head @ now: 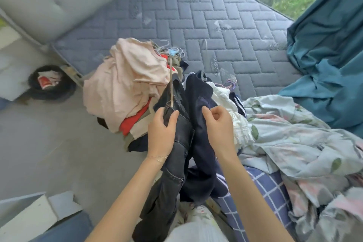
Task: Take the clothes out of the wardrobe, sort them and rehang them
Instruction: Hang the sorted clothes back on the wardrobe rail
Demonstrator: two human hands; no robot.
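My left hand grips the waistband of dark grey jeans, which hang down in front of me from a thin hanger. Just to the right, my right hand pinches a navy garment with white side stripes. Behind them a pile of clothes lies on the mattress corner, topped by a pale pink piece, with red and beige layers below and several pastel hangers at its top. A white frilled garment sits to the right of the navy one.
The grey quilted mattress stretches back to a window. A teal curtain hangs at right. Floral bedding and a blue checked sheet lie at right. On the floor at left stand a black bin and white boards.
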